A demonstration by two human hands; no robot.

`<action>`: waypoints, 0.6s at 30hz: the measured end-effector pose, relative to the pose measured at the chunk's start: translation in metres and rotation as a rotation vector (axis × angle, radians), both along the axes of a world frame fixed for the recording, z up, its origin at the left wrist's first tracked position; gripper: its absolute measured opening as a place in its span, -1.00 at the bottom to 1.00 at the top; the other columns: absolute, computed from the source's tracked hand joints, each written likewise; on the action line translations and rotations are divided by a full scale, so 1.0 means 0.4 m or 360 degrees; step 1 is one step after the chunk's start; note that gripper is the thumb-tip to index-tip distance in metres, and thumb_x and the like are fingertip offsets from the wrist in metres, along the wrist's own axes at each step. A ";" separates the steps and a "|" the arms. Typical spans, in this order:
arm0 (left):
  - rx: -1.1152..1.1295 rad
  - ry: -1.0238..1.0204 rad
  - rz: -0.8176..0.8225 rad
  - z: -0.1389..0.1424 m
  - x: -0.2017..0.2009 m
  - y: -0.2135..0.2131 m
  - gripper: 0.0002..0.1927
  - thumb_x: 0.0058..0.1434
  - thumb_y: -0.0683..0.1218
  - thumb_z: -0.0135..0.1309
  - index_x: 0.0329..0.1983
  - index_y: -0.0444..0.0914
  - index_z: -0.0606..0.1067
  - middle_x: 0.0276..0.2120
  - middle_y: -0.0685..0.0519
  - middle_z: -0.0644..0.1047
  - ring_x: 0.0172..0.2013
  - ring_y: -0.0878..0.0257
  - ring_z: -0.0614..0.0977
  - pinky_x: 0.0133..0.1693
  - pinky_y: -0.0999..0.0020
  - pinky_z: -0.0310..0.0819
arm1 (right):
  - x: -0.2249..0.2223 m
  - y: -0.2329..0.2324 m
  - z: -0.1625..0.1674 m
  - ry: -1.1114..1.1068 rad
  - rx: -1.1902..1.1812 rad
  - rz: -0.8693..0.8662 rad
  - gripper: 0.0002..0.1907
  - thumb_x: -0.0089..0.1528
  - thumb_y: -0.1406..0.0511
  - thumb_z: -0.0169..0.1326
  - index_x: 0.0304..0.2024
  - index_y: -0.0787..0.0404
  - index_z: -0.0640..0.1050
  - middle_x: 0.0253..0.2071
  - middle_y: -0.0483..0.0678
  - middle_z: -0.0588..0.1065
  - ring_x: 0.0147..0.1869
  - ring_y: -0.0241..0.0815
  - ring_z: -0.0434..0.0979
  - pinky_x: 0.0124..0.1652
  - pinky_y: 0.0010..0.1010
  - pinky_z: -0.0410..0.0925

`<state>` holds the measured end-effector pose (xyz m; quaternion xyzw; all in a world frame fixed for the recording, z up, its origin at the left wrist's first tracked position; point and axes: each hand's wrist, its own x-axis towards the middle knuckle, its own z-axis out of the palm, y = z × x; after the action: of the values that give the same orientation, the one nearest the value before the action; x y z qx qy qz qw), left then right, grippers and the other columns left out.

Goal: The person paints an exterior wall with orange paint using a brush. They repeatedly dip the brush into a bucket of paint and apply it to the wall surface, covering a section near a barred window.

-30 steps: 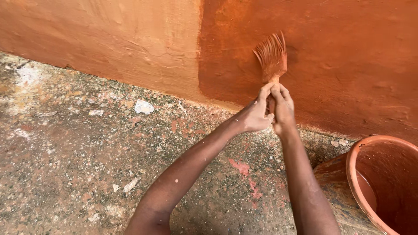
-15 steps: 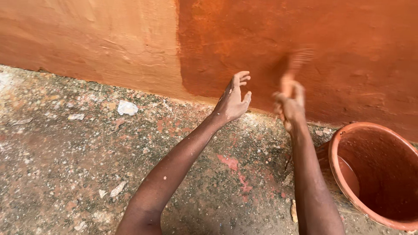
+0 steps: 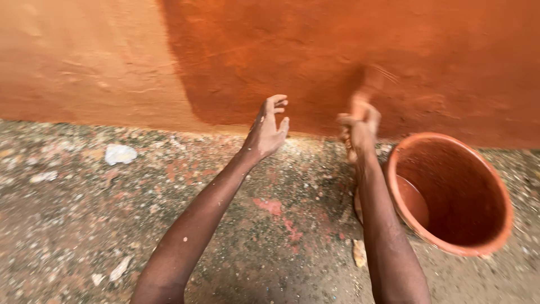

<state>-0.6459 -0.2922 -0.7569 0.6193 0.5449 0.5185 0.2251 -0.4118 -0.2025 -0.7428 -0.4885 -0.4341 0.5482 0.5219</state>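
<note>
My right hand [image 3: 360, 126] grips the handle of a paintbrush [image 3: 372, 80], whose bristles are blurred against the wet dark orange paint on the wall [image 3: 315, 62]. My left hand [image 3: 269, 126] hovers to its left with fingers spread, holding nothing, just in front of the wall's base. An orange bucket [image 3: 450, 194] with paint in its bottom stands on the ground right of my right forearm.
The wall's left part [image 3: 79, 56] is a paler, drier orange. The rough concrete ground [image 3: 84, 225] carries red paint splatters [image 3: 278, 211], a whitish stone [image 3: 120, 153] at left, and small debris.
My left hand has let go of the brush handle and opened. The right hand carried the brush to the right, toward the bucket, and the view shifted right.
</note>
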 end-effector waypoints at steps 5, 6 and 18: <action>0.0052 -0.0032 -0.0084 -0.005 0.088 0.024 -0.44 0.32 -0.24 0.02 0.36 -0.24 0.16 0.23 -0.10 0.41 0.21 0.10 0.53 0.22 0.12 0.41 | 0.143 -0.003 -0.010 -0.0359 0.0186 0.0719 -0.23 0.11 0.60 0.08 0.37 0.11 0.32 -0.19 0.07 0.62 -0.50 -0.39 0.45 -0.60 -0.63 0.30; 0.0035 -0.0032 -0.0106 -0.003 0.104 0.032 -0.43 0.32 -0.24 0.01 0.36 -0.24 0.15 0.23 -0.10 0.40 0.21 0.10 0.52 0.21 0.13 0.41 | 0.171 0.001 -0.010 -0.0340 0.0175 0.0652 -0.28 0.14 0.58 0.13 0.35 0.15 0.35 -0.19 0.06 0.64 -0.51 -0.39 0.44 -0.62 -0.63 0.28; -0.0171 0.0101 -0.0079 -0.032 0.151 0.062 -0.39 0.29 -0.22 -0.01 0.38 -0.23 0.11 0.25 -0.07 0.36 0.21 0.15 0.51 0.17 0.17 0.50 | 0.209 -0.012 0.032 -0.0208 -0.0122 0.0245 -0.21 0.14 0.58 0.03 0.38 -0.04 0.24 -0.22 0.01 0.60 -0.63 -0.42 0.34 -0.73 -0.67 0.20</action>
<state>-0.5854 -0.2675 -0.7696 0.6358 0.5632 0.4628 0.2535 -0.3281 -0.2073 -0.7300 -0.5081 -0.4822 0.5697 0.4297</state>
